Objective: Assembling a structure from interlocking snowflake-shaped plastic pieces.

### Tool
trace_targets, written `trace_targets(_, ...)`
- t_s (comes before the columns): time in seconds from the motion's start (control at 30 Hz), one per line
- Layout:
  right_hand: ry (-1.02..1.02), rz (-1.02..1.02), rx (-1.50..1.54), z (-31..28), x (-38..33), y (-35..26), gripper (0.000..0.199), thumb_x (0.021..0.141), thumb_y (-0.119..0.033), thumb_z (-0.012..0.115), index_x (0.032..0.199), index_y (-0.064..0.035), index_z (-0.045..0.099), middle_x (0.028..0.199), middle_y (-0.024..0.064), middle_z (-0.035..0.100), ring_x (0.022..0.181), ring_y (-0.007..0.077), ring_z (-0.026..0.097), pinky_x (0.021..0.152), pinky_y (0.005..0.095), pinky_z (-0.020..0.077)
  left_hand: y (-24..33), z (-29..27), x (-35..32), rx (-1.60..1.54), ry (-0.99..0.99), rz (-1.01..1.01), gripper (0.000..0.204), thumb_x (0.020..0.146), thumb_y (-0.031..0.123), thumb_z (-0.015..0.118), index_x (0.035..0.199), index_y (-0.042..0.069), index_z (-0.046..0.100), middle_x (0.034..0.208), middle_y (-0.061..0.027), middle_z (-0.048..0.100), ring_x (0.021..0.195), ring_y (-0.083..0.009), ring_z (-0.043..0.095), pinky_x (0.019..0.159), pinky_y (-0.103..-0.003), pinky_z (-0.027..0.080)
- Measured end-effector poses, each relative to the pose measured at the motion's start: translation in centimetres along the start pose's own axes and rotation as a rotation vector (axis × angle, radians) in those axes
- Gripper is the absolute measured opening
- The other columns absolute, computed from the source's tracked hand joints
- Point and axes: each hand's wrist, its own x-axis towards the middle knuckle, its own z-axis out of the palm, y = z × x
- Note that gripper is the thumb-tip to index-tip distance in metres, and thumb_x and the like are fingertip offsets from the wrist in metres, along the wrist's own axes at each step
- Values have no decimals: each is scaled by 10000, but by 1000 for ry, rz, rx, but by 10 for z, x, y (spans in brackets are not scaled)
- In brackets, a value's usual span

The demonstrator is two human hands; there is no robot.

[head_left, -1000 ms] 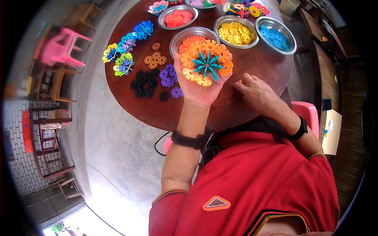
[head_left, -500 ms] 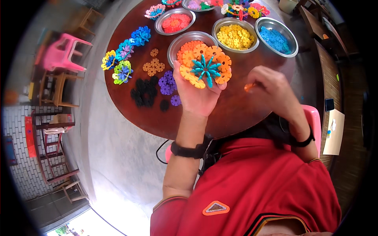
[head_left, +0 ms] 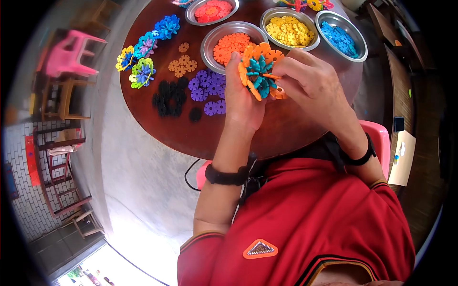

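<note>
My left hand (head_left: 244, 97) grips a flower made of slotted plastic discs (head_left: 260, 71), with orange petals round a teal middle. The flower is tilted towards the right. My right hand (head_left: 312, 81) is closed at its right side, pinching an orange disc (head_left: 273, 76) that is seen edge-on against the teal pieces. Whether the disc is slotted in I cannot tell, as the fingers cover part of it. Just behind the flower stands a metal bowl (head_left: 206, 53) of orange discs (head_left: 231, 46).
Metal bowls of red (head_left: 212, 10), yellow (head_left: 290, 31) and blue discs (head_left: 338, 38) line the round table's (head_left: 143, 112) far side. Finished flowers (head_left: 145, 47) sit at the left. Loose brown (head_left: 182, 65), black (head_left: 169, 99) and purple discs (head_left: 207, 86) lie nearer. A pink stool (head_left: 71, 55) stands beyond.
My right hand has come left and up with the orange disc and now meets the flower. My left hand has turned the flower to the right. The whole view has shifted slightly.
</note>
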Motion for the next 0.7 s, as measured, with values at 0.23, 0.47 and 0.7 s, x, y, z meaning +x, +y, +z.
trace_targets(0.23,3,-17,27,0,1,-6,130,737,-58,627,848,-56,561,789,106,546,709,298,582,608,384,467,-1,-2,2,-66,38,21,461,919,510,384,1095,129,575,978,-17,632,854,-146,601,676,-315,454)
trace_targets(0.47,-12,1,62,-7,2,-12,120,726,-39,624,833,-50,570,753,104,537,688,292,574,598,382,460,-3,-8,6,-101,-7,-6,460,921,525,364,1074,139,564,928,-23,631,790,-160,608,556,-317,456)
trace_targets(0.7,-20,-18,33,-2,-5,-17,141,716,-20,625,838,-48,559,732,106,524,677,291,567,590,385,455,-11,-12,12,-198,81,-17,474,916,543,370,1047,131,564,829,-34,635,679,-154,606,452,-304,429)
